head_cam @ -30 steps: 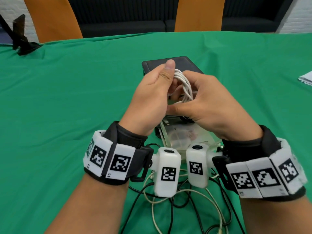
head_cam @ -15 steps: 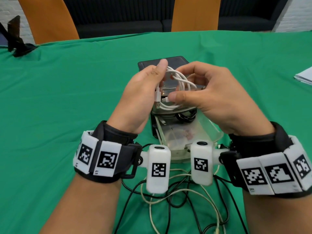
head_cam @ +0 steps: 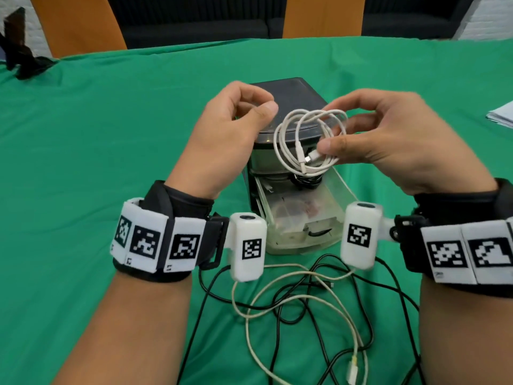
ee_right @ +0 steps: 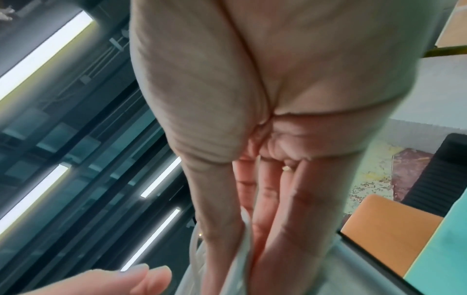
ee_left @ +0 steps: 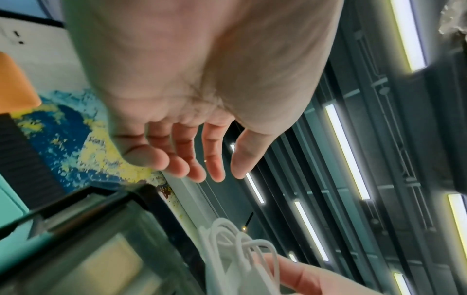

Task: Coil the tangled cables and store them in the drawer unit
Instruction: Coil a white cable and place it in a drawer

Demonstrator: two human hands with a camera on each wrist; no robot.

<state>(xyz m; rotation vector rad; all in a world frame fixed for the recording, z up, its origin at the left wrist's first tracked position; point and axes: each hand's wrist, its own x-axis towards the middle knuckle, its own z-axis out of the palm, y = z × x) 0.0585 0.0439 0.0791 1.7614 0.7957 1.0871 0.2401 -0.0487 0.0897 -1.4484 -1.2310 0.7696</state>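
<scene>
The right hand pinches a coiled white cable between thumb and fingers, holding the loops in the air above the drawer unit; the right wrist view shows the strands running along the inside of its fingers. The left hand hangs just left of the coil, apart from it, with fingers loosely curled and nothing in them; in the left wrist view its fingers are relaxed and spread a little.

The green desk carries everything. The drawer unit stands at its middle, a dark box with a flat top, partly hidden behind the hands. Its lowest drawer, clear plastic, is pulled out toward the near edge, and a dark coiled cable lies at its far end, right under the white coil.

On the near side of the drawer, a loose tangle lies on the desk between the forearms: black cables looping over and under a cream cable, whose plug end points at the near edge.

At the far right edge of the desk lies a stack of paper. At the far left a small black stand sits on the cloth. Beyond the desk are two orange chair backs.
</scene>
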